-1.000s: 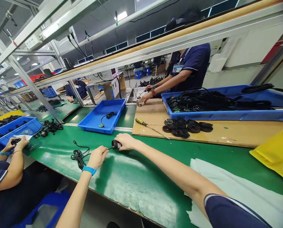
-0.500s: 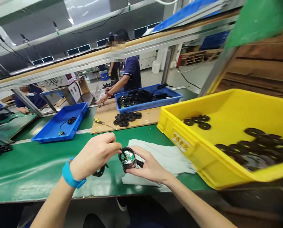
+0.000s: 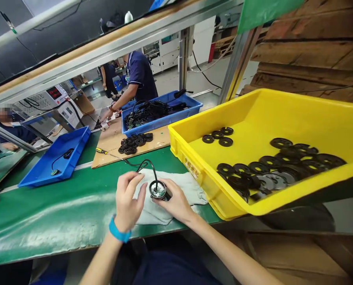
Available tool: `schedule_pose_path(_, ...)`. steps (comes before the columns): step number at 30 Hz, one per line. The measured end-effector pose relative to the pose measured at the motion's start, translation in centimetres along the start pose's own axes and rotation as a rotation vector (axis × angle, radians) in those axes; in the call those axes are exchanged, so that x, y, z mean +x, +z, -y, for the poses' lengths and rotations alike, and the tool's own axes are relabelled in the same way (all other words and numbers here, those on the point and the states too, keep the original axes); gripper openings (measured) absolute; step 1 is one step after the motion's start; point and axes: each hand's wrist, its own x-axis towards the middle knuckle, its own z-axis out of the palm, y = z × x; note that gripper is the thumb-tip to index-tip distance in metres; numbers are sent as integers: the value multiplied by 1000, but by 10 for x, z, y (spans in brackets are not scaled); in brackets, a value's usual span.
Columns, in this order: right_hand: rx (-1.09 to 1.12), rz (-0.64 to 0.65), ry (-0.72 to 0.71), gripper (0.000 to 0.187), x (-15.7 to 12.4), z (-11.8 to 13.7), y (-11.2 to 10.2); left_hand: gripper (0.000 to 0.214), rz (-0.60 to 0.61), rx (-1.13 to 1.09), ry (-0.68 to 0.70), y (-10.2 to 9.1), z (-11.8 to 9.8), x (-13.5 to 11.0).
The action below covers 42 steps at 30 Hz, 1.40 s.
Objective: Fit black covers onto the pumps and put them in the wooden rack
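Observation:
My right hand [image 3: 176,201] is wrapped round a small round black housing [image 3: 165,192], with its open end tilted up toward me. A green circuit board [image 3: 157,190] shows inside it. From the board a black cable [image 3: 154,170] rises and loops back over the far side. Just left of the housing is my left hand [image 3: 129,200], a blue band at its wrist, thumb and fingers apart; no object shows between them. Beneath both hands a pale cloth [image 3: 152,213] lies on the green bench mat [image 3: 60,221].
To the right stands a yellow bin [image 3: 212,198] holding several black rings [image 3: 257,167]. Behind is a wooden board [image 3: 108,136] with black coils [image 3: 131,143], a screwdriver [image 3: 102,151] and a blue tray [image 3: 194,109] of cables. Another blue tray [image 3: 34,176] sits left. A co-worker [image 3: 140,75] stands opposite.
My left hand has let go of the cable at the housing and opened. The cable now loops up freely. The view has shifted, so the bin appears further left.

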Motion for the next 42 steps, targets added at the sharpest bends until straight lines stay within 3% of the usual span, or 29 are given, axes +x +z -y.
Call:
schedule_pose_path(2,-34,-44,30,56,-5,1,5,21,-71,-78,-226,10,-6,-36)
schedule_pose_path(5,-101,-94,33,50,-11,8,17,53,87,-225,-392,27,-10,-66)
schedule_pose_path(7,-149,-108,1,47,-14,12,25,68,143,-295,-426,38,-8,-70)
schedule_pose_path(10,-193,-97,-26,43,-15,14,30,53,118,-376,-463,46,6,-62)
schedule_pose_path(15,-161,83,29,51,-10,23,8,49,278,-552,-332,39,38,-43)
schedule_pose_path(17,-223,60,0,49,-9,36,-7,51,359,-615,-247,36,47,-35)
schedule_pose_path(21,-479,-122,-322,37,1,72,-32,52,445,-713,-143,38,57,-24)
schedule_pose_path(23,-567,-59,-456,35,14,85,-40,54,478,-753,-92,42,60,-22)
schedule_pose_path(25,-624,125,-491,27,30,90,-47,57,506,-788,-50,46,62,-23)
schedule_pose_path(28,-641,383,-399,20,47,87,-57,59,541,-820,-36,50,68,-24)
schedule_pose_path(30,-625,461,-307,23,49,83,-63,59,556,-828,-63,52,72,-25)
schedule_pose_path(36,-503,584,-58,25,38,80,-70,60,600,-853,-84,52,78,-22)
schedule_pose_path(42,-408,588,-45,29,38,73,-66,60,620,-915,-49,56,78,-23)
